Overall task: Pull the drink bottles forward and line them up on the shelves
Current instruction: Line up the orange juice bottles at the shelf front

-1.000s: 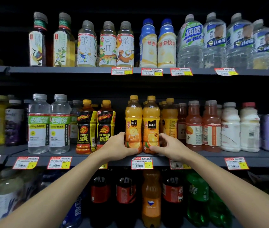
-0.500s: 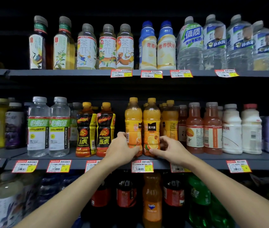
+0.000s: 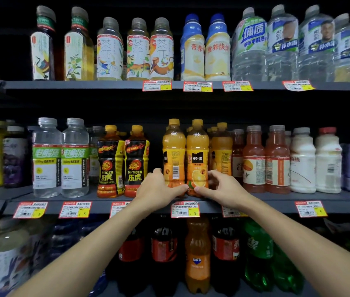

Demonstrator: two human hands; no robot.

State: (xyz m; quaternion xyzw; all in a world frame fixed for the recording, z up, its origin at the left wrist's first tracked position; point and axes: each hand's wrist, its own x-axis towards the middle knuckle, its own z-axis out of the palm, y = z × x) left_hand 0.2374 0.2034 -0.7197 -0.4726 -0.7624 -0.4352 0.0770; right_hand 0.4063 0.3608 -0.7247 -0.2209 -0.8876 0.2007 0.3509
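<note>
Two orange juice bottles stand side by side at the front of the middle shelf (image 3: 127,205). My left hand (image 3: 157,189) grips the base of the left orange bottle (image 3: 173,155), whose barcode faces me. My right hand (image 3: 221,187) grips the base of the right orange bottle (image 3: 197,155), whose black label faces forward. My two thumbs nearly meet in front of the bottles. More orange bottles (image 3: 221,151) stand behind and to the right.
Two black and yellow Hi-Tiger bottles (image 3: 123,161) stand left of my hands, with a gap between. Red juice bottles (image 3: 266,159) stand to the right. The top shelf (image 3: 105,85) holds tea and water bottles. Soda bottles, one a Fanta (image 3: 197,256), fill the shelf below.
The left orange bottle has turned from its black front label to its barcode side under my left hand. Both hands stay on the bottle bases.
</note>
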